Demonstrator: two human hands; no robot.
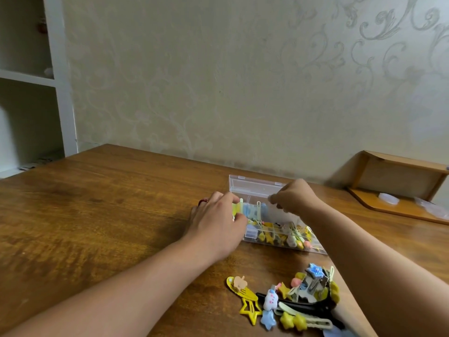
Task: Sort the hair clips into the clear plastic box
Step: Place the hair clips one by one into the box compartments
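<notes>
The clear plastic box [255,188] sat on the wooden surface [109,203], toward its far edge near the wall, with its lid standing open behind it. It was a shallow, transparent, rectangular case split by thin walls into compartments. The compartments at its near side were packed with small clips in yellow, pale green and cream, some shaped like stars; those at its far left held pale blue and yellow-green snap clips.

The left hand [216,220] rested against the left end of the box, its fingers curled around the corner there and touching the yellow-green clips; a red ring showed on one finger. The right hand [295,197] hovered over the far part of the box, its fingertips bunched together in a pinch; whether anything was between them could not be made out.

In front of the box, closer to the person, lay a loose pile of hair clips [301,295] on the surface: a yellow star-shaped snap clip [249,310], a blue star, a white cloud figure, yellow star beads on a pale green clip, and a long black clip [303,305] underneath.

To the right of the box stood a low wooden shelf unit [398,181].
</notes>
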